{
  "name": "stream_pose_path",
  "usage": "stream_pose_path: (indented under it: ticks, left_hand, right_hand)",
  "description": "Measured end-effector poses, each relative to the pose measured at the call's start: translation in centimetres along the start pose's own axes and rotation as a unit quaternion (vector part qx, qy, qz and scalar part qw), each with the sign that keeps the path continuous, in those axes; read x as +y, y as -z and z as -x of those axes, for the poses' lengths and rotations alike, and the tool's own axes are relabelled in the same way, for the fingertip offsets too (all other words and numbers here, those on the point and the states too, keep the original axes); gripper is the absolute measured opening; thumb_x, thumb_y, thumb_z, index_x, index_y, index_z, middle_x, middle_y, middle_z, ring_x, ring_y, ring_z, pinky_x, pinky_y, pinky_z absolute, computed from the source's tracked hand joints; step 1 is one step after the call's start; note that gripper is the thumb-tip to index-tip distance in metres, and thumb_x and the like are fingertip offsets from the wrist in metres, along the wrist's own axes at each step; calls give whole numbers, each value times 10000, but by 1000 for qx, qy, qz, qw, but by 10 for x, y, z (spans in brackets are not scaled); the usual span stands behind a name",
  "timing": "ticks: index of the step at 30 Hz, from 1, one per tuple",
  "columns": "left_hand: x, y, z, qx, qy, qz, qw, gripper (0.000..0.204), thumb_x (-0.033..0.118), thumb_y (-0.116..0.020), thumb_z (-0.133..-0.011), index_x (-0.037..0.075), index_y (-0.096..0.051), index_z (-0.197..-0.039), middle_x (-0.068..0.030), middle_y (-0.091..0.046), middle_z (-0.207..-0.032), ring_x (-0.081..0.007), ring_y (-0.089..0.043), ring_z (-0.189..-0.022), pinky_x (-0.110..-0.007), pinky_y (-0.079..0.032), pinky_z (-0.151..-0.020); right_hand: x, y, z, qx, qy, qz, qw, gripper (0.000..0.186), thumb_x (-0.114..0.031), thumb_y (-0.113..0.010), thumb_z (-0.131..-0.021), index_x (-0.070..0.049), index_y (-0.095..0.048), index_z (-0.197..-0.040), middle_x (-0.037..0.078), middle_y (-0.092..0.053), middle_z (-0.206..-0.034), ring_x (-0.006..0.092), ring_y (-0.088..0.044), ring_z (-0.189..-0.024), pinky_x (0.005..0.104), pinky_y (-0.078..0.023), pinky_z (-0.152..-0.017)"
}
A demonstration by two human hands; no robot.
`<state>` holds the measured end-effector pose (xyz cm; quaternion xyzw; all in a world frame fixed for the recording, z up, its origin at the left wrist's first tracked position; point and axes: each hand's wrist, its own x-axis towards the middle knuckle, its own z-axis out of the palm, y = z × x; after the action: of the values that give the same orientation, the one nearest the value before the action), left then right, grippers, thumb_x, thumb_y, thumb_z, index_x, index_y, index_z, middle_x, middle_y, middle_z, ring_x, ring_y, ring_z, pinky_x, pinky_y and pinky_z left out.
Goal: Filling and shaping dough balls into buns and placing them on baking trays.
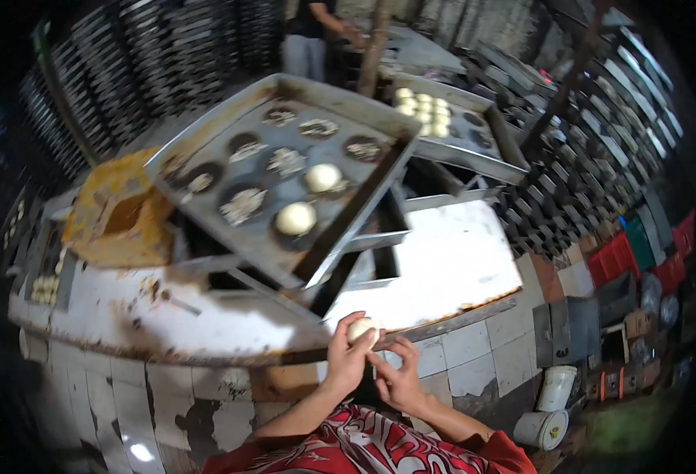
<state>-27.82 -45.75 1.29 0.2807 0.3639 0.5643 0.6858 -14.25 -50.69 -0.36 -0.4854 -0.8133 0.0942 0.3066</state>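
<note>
My left hand is closed round a pale, smooth dough ball just in front of the table's near edge. Close beside it, my right hand has its fingers bent and apart, one finger reaching to the left hand below the ball. Ahead of both hands, a square metal tray lies turned at an angle on top of other stacked trays. Round dark spots with pale flaky bits mark its floor. Two dough balls sit there, a nearer one and a farther one.
A second tray with several dough balls stands behind to the right. On the white table, left, are a yellow stained box and a small tray of dough balls. A person stands beyond. White buckets are at right.
</note>
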Motion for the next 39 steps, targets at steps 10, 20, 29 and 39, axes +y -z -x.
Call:
stream_pose_path:
  ticks: [10, 20, 29, 39]
  left_hand:
    - [-108, -120, -169, -249, -232, -563, 753, 757, 308, -686, -755, 106, -319, -1385, -102, -228, -1477, -329, -68, -1391, -577, -66, -1072]
    - [-22, -21, -28, -70, 40, -368, 926, 441, 124, -673, -813, 8, -497, -1201, -106, -609, -1123, -174, -564, -1061, -300, -426, -914]
    - [24, 20, -18, -212, -43, -365, 906, 425, 207, -615, -865, 45, -480, -1234, -98, -563, -1194, -211, -534, -1109, -313, -403, -943]
    - [61, 95, 19, -275, -26, -325, 905, 435, 232, -590, -885, 41, -467, -1256, -117, -536, -1235, -218, -522, -1134, -320, -402, -950]
  right_hand:
    - [246, 60, -87, 194, -264, -174, 928, 219, -100, -525, -827, 33, -575, -994, 210, -575, -1036, 372, -528, -960, 428, -414, -857]
    - [289, 62, -99, 54, -101, 74, 991, 66, -115, -576, -744, -54, -551, -742, 118, -515, -673, 316, -495, -718, 444, -386, -644]
    - [205, 73, -100, -282, -158, 134, 937, 290, -184, -621, -714, -74, -611, -982, 134, -595, -1004, 287, -557, -917, 344, -445, -788]
    - [23, 174, -392, -195, 72, 20, 978, 219, -176, -579, -820, -15, -593, -968, 98, -599, -883, 173, -566, -822, 293, -447, -733]
